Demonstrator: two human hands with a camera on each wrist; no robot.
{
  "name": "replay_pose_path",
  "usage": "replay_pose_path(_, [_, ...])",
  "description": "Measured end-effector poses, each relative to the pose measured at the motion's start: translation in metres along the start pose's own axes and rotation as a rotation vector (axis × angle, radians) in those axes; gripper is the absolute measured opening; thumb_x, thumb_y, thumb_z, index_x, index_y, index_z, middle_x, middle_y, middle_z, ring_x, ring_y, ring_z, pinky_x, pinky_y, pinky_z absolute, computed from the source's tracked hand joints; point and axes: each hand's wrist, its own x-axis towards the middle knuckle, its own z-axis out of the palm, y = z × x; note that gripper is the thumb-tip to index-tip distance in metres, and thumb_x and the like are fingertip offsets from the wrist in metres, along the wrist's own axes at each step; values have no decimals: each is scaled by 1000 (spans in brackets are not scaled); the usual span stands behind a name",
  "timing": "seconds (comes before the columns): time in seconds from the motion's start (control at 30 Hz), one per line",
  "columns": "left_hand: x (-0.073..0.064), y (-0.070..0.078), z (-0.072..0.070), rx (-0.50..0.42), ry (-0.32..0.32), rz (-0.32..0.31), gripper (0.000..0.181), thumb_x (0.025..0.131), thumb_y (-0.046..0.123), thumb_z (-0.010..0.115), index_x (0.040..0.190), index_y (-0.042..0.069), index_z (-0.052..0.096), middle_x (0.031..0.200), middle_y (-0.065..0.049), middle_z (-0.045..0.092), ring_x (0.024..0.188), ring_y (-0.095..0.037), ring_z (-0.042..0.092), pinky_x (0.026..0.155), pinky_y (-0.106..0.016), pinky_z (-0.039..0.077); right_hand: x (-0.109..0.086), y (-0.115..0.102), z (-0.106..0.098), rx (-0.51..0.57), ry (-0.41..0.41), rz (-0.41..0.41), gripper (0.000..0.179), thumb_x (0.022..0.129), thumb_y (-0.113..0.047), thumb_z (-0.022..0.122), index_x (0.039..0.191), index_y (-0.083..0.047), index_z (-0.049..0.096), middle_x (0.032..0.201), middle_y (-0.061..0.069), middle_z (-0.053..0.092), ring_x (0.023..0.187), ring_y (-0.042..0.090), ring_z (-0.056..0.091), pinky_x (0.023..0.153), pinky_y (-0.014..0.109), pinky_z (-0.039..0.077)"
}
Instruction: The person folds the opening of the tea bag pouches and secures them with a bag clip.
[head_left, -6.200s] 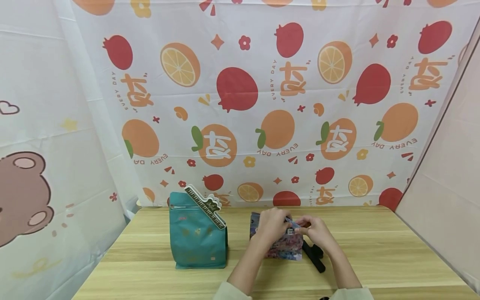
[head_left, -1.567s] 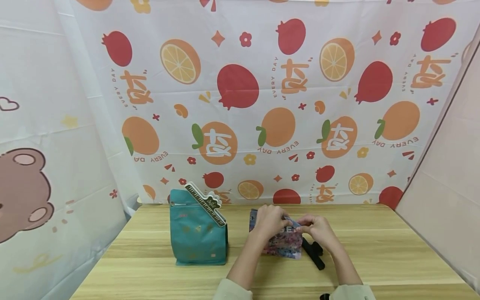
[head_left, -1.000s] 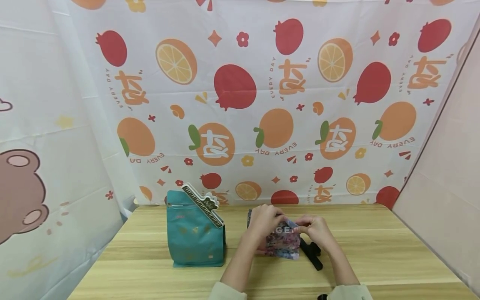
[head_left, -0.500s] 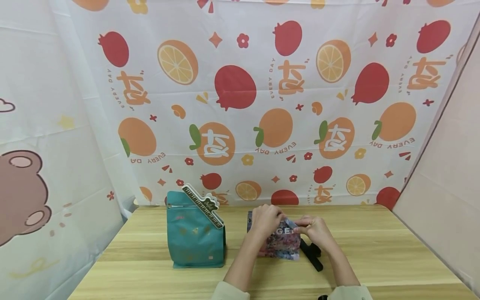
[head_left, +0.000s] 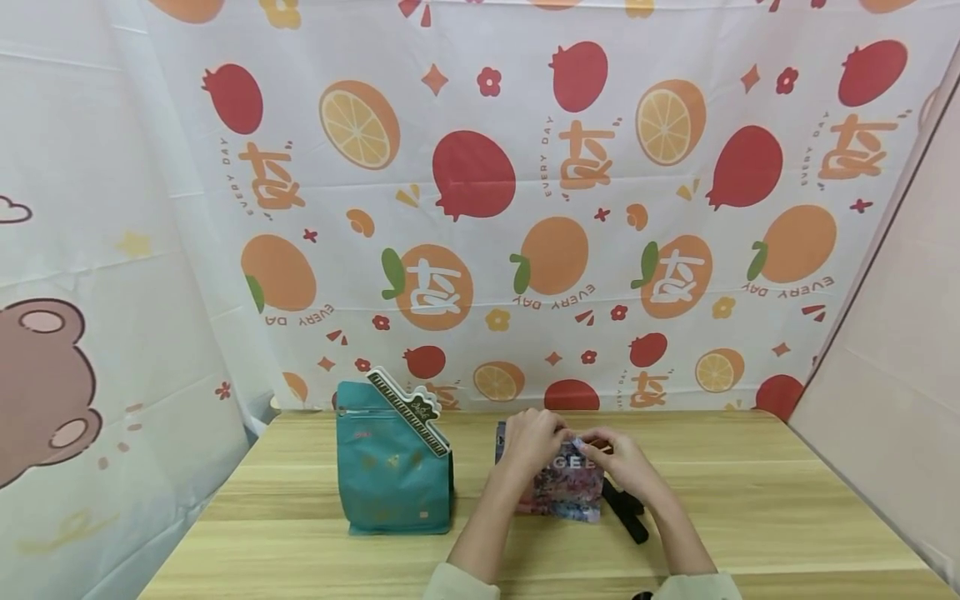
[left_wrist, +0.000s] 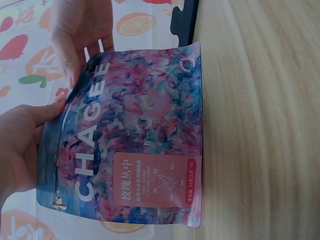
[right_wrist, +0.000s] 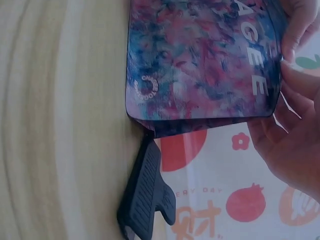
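Observation:
A blue-and-pink pouch of tea bags [head_left: 566, 487], printed CHAGEE, stands upright on the table. My left hand [head_left: 534, 442] holds its top edge near the left side; the left wrist view shows the thumb [left_wrist: 50, 107] along the edge and the fingers behind it. My right hand [head_left: 624, 462] pinches the top edge further right, thumb in front and fingers behind. In the right wrist view the two hands' fingertips come close together at the pouch's top. A black clip [right_wrist: 145, 195] lies on the table right beside the pouch's lower right corner.
A teal pouch [head_left: 393, 475] stands at the left, with a white-and-dark decorated clip [head_left: 411, 410] slanted across its top right corner. The pale wooden table [head_left: 300, 558] reaches back to a fruit-print curtain [head_left: 480, 108]. Side curtains hang left and right.
My right hand has shifted left along the top edge toward my left hand, baring the last letter of the pouch's name. My left hand keeps its hold. The teal pouch stays put.

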Motion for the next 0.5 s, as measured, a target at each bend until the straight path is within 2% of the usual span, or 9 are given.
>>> replay_pose_path(0.1, [1,0,-1,-14,-18,-1,15,84,32,66,85,21,76,53,11,52,42,-5,30,41,-19,23,3,1,5,-8,60,-12,15,90,-12,59,98,0,64,88,5,62,79,19,58,67,29,48])
replay_pose_path(0.2, [1,0,-4,-34,-27,-9,14,85,32,66,86,21,76,52,12,50,42,-6,28,41,-20,22,4,2,8,14,100,11,8,88,-6,61,93,-1,64,82,4,61,75,18,57,61,28,48])
replay_pose_path(0.5, [2,-2,-3,-41,-24,-28,13,85,31,66,86,22,76,46,13,40,42,-6,23,42,-21,19,7,2,14,68,147,66,8,86,-9,64,86,-1,62,75,4,57,68,18,54,54,27,45])
